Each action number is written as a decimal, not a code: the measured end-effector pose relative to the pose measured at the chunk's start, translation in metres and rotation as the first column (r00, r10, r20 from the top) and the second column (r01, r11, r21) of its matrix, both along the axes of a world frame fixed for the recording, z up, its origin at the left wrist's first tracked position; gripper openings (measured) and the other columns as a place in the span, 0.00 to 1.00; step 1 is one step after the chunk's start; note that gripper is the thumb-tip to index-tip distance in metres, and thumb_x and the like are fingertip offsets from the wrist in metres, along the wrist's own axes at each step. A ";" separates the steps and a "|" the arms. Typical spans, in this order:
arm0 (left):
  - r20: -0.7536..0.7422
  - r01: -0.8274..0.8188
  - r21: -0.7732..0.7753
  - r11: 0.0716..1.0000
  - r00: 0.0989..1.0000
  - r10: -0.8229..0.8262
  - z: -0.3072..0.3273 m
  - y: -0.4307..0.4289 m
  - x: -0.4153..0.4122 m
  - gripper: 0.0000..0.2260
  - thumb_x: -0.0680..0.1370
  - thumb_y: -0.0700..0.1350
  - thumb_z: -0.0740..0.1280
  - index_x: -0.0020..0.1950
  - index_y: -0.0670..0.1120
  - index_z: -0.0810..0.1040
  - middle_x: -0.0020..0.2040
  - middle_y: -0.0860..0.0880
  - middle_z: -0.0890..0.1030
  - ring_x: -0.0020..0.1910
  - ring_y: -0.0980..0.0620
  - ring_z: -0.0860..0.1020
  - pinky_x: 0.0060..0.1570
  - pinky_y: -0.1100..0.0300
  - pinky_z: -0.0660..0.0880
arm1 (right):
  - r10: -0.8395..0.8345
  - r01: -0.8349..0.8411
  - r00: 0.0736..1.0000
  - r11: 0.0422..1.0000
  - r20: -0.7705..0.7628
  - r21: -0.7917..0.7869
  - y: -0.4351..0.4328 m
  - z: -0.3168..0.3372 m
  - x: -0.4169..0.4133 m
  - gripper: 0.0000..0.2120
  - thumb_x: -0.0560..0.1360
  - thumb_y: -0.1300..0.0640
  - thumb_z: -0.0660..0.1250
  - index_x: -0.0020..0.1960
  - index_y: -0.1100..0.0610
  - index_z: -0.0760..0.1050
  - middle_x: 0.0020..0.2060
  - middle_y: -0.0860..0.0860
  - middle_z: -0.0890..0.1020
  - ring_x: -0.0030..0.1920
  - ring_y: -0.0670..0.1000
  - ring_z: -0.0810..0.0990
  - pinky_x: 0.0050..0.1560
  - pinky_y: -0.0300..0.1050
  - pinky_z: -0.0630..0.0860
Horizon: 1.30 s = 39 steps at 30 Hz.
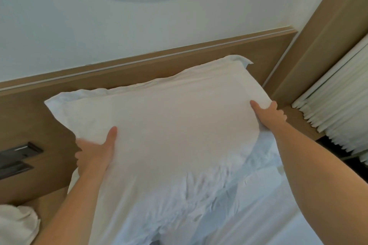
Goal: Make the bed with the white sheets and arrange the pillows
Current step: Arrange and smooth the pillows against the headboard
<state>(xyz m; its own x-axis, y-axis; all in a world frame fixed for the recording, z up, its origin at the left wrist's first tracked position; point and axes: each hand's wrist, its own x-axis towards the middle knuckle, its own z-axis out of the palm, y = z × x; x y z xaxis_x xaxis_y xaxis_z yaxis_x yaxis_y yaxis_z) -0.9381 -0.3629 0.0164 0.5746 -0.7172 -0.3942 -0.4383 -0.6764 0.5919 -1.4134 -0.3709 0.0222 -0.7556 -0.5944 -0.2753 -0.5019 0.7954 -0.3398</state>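
— What's nearest?
— A crumpled white sheet (199,205), spread out below. Above it, both hands hold the pillow (159,117). The left hand (93,153) grips its near left edge, thumb on top. The right hand (266,113) grips the right edge the same way.
— And where's the pillow?
— Raised over the sheet, its far edge against the wooden headboard (179,61). I can't tell if they touch. There's a pale wall (119,26) behind.
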 end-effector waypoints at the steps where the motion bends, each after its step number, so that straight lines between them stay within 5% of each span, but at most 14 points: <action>1: -0.023 -0.014 -0.005 1.000 1.000 0.014 0.001 0.000 -0.004 0.50 0.69 0.73 0.63 0.78 0.43 0.49 0.72 0.37 0.65 0.67 0.33 0.68 0.65 0.39 0.67 | -0.016 0.016 1.000 1.000 0.013 0.005 -0.004 -0.002 -0.001 0.49 0.69 0.22 0.52 0.76 0.57 0.56 0.70 0.60 0.67 0.69 0.64 0.66 0.68 0.64 0.64; 5: -0.003 0.046 -0.135 0.990 0.999 -0.047 0.012 0.001 -0.017 0.37 0.76 0.68 0.58 0.72 0.40 0.63 0.65 0.36 0.73 0.62 0.33 0.72 0.60 0.41 0.70 | 0.115 -0.123 0.990 0.988 -0.083 -0.092 -0.008 -0.001 -0.002 0.24 0.82 0.46 0.50 0.66 0.61 0.70 0.59 0.62 0.76 0.59 0.64 0.75 0.59 0.57 0.72; 11: 0.036 -0.024 -0.489 0.872 0.998 0.048 0.055 -0.001 -0.018 0.21 0.81 0.55 0.58 0.57 0.38 0.76 0.49 0.37 0.79 0.52 0.36 0.77 0.51 0.48 0.70 | 0.076 -0.235 0.904 0.911 -0.421 -0.339 -0.030 0.059 -0.042 0.25 0.83 0.47 0.46 0.55 0.63 0.76 0.49 0.64 0.79 0.52 0.65 0.77 0.49 0.54 0.72; 13: 0.059 -0.007 -0.414 0.910 0.998 0.034 0.045 -0.004 -0.023 0.20 0.81 0.55 0.58 0.56 0.38 0.74 0.45 0.38 0.79 0.47 0.38 0.77 0.47 0.50 0.69 | 0.093 -0.226 0.908 0.930 -0.409 -0.291 -0.042 0.070 -0.050 0.23 0.83 0.47 0.47 0.57 0.62 0.74 0.53 0.64 0.78 0.55 0.65 0.76 0.52 0.55 0.71; 16: 0.137 -0.041 -0.220 0.975 0.988 0.073 0.022 -0.008 -0.026 0.28 0.80 0.56 0.61 0.72 0.39 0.61 0.69 0.36 0.69 0.67 0.34 0.68 0.63 0.41 0.66 | 0.181 -0.209 0.953 0.973 -0.245 -0.095 -0.052 0.046 -0.032 0.23 0.81 0.43 0.49 0.70 0.54 0.64 0.69 0.61 0.68 0.68 0.65 0.67 0.66 0.63 0.62; 18: 0.238 0.078 -0.294 0.953 0.971 -0.006 0.021 -0.013 -0.030 0.30 0.80 0.57 0.59 0.77 0.46 0.55 0.76 0.41 0.59 0.75 0.39 0.57 0.71 0.37 0.55 | 0.345 -0.352 0.920 0.936 -0.184 -0.007 -0.060 0.021 -0.001 0.26 0.81 0.38 0.44 0.77 0.43 0.52 0.78 0.53 0.53 0.77 0.62 0.51 0.71 0.71 0.47; 21: 0.474 0.496 -0.163 0.853 0.798 -0.373 0.022 -0.023 -0.057 0.27 0.80 0.64 0.48 0.78 0.58 0.52 0.80 0.50 0.48 0.78 0.45 0.44 0.71 0.35 0.42 | 0.606 -0.619 0.775 0.785 -0.178 -0.020 -0.076 0.025 0.053 0.28 0.80 0.34 0.40 0.78 0.38 0.46 0.79 0.46 0.45 0.78 0.59 0.41 0.71 0.72 0.38; 23: 0.494 0.565 -0.019 0.825 0.723 -0.484 0.007 -0.031 -0.068 0.29 0.77 0.68 0.43 0.78 0.61 0.48 0.80 0.51 0.45 0.78 0.44 0.42 0.71 0.34 0.41 | 0.743 -0.755 0.640 0.655 -0.198 0.016 -0.081 0.031 0.085 0.27 0.80 0.34 0.40 0.78 0.38 0.48 0.79 0.44 0.47 0.79 0.57 0.42 0.72 0.70 0.38; 26: 0.450 0.549 0.026 0.835 0.740 -0.500 -0.018 -0.037 -0.061 0.30 0.77 0.68 0.40 0.78 0.62 0.45 0.80 0.51 0.42 0.79 0.44 0.42 0.72 0.33 0.42 | 0.824 -0.835 0.507 0.542 -0.253 0.093 -0.082 0.021 0.113 0.27 0.80 0.35 0.39 0.78 0.39 0.48 0.79 0.43 0.47 0.79 0.55 0.42 0.73 0.68 0.39; 35: 0.414 0.583 0.019 0.812 0.734 -0.537 -0.046 -0.048 -0.054 0.29 0.78 0.67 0.40 0.78 0.61 0.42 0.80 0.50 0.40 0.78 0.44 0.40 0.71 0.33 0.40 | 0.772 -0.772 0.532 0.611 -0.348 0.176 -0.081 -0.010 0.125 0.26 0.82 0.38 0.39 0.79 0.41 0.45 0.79 0.44 0.46 0.79 0.53 0.42 0.74 0.67 0.40; 39: 0.414 0.616 -0.056 0.786 0.731 -0.543 -0.051 -0.051 -0.042 0.30 0.78 0.67 0.42 0.79 0.60 0.46 0.80 0.50 0.43 0.78 0.44 0.42 0.72 0.33 0.41 | 0.674 -0.709 0.602 0.698 -0.429 0.101 -0.067 -0.008 0.138 0.25 0.82 0.41 0.41 0.79 0.43 0.51 0.79 0.47 0.52 0.79 0.56 0.47 0.73 0.69 0.42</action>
